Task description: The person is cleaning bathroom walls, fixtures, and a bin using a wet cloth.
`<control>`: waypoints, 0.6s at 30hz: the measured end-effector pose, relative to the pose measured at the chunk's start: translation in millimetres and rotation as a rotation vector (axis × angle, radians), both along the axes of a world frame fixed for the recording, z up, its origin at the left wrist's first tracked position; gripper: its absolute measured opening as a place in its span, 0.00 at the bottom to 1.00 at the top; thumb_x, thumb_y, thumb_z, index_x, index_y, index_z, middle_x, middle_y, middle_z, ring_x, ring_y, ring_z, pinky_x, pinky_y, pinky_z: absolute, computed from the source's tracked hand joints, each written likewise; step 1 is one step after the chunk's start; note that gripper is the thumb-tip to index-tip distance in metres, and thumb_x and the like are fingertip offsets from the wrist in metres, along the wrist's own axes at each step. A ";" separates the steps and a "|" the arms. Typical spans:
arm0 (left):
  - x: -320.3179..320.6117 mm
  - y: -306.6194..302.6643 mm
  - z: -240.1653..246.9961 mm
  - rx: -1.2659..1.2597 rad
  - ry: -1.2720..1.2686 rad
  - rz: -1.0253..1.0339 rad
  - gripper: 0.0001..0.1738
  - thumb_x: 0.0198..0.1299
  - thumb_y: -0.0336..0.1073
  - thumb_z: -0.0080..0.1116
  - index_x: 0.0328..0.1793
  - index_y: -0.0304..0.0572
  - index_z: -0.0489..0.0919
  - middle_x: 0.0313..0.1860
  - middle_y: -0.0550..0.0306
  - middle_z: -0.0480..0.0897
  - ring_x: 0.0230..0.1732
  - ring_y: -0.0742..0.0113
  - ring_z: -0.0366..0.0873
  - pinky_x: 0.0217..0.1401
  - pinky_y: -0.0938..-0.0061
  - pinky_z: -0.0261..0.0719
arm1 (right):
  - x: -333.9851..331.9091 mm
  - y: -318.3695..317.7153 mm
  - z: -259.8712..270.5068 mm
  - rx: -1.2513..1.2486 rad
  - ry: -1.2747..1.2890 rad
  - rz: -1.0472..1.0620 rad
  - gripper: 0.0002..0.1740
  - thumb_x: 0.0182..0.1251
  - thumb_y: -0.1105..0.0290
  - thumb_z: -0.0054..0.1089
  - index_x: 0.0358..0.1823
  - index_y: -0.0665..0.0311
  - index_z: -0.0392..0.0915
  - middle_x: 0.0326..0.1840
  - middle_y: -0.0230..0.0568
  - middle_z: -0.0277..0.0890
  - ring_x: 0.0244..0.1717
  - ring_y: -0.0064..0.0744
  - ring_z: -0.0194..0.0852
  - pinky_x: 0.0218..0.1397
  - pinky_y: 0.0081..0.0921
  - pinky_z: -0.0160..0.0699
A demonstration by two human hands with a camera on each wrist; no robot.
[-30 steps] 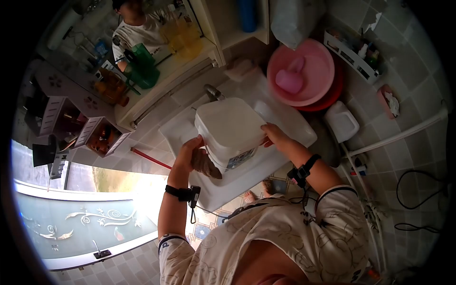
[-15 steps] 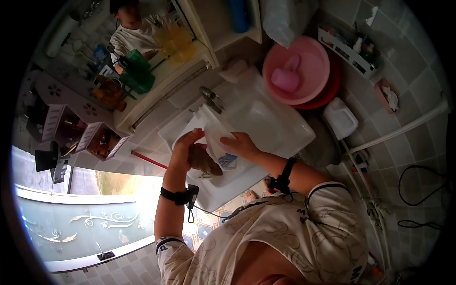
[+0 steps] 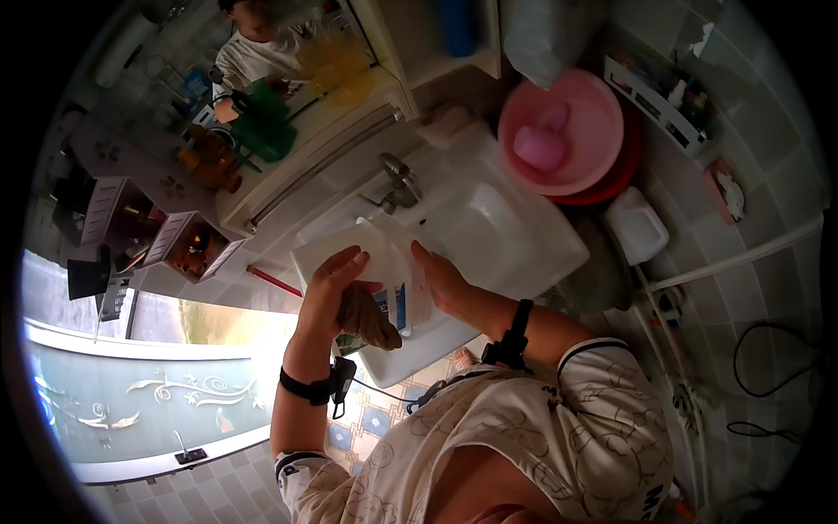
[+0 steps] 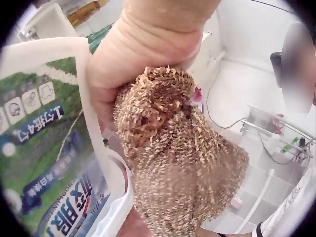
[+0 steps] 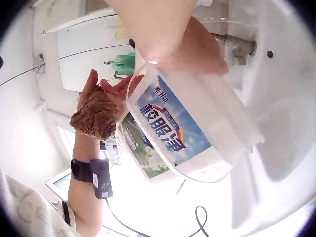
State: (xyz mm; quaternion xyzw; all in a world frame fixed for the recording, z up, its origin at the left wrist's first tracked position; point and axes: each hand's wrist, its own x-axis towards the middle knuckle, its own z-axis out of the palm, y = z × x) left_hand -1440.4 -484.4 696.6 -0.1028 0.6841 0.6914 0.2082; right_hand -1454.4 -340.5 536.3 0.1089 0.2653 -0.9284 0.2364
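A white plastic bucket (image 5: 215, 111) with a blue-and-green printed label is tipped on its side over the sink, between both hands. My left hand (image 3: 330, 293) holds a bunched brown nubby cloth (image 4: 182, 158) that hangs from it, and its fingers reach against the bucket. In the left wrist view the cloth bulges out below the hand, beside the green label side. My right hand (image 3: 445, 281) lies along the other side of the bucket, fingers fairly straight. The bucket's thin clear handle (image 5: 173, 165) hangs loose in the right wrist view.
The white sink (image 3: 532, 249) has a metal faucet (image 3: 400, 179) at its back. A pink basin (image 3: 602, 131) with a pink dipper stands at the right, near a white jug (image 3: 635, 225). A shelf with a green pitcher (image 3: 266, 127) runs along the back left.
The bucket, earlier upright with a hand on each side, has been turned onto its side. My right hand has moved left along with it. The cloth stays in my left hand.
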 end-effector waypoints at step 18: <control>-8.2 -53.7 -97.5 0.073 -0.122 0.038 0.29 0.53 0.46 0.59 0.56 0.35 0.67 0.44 0.56 0.72 0.39 0.63 0.71 0.38 0.73 0.73 | 3.4 77.0 25.4 1.972 1.346 0.291 0.08 0.48 0.64 0.59 0.29 0.57 0.76 0.31 0.35 0.75 0.40 0.36 0.73 0.45 0.35 0.66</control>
